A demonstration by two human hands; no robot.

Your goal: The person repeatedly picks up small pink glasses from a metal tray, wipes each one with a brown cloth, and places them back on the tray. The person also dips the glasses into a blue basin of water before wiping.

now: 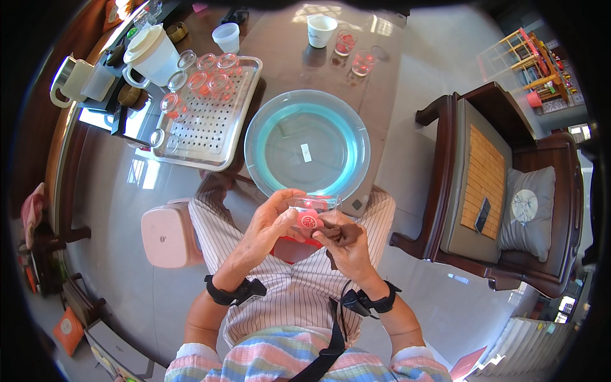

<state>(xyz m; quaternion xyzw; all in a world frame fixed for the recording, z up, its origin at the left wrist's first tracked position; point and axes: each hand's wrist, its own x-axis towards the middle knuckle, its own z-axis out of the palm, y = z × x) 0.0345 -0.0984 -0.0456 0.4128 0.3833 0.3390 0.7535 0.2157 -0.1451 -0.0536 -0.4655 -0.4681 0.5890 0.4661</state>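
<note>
Between my two hands is a clear drinking glass with red decorations (309, 218), tilted on its side above my lap. My left hand (269, 222) grips it from the left, thumb on the glass wall. A brown cloth (341, 235) is bunched in my right hand (351, 248), whose fingers are at the glass's right side. Just beyond them, a round clear plastic basin (305, 143) stands on the table. To its left lies a perforated metal tray (203, 131) with several glass cups, mostly red-patterned (219, 86), at its far end.
At the table's far side stand a white cup (321, 31), two red-patterned glasses (364, 62) and a translucent plastic cup (226, 37). A lidded pitcher (152, 55) is beyond the tray. A pink stool (171, 234) stands left of my legs, a wooden armchair (482, 191) right.
</note>
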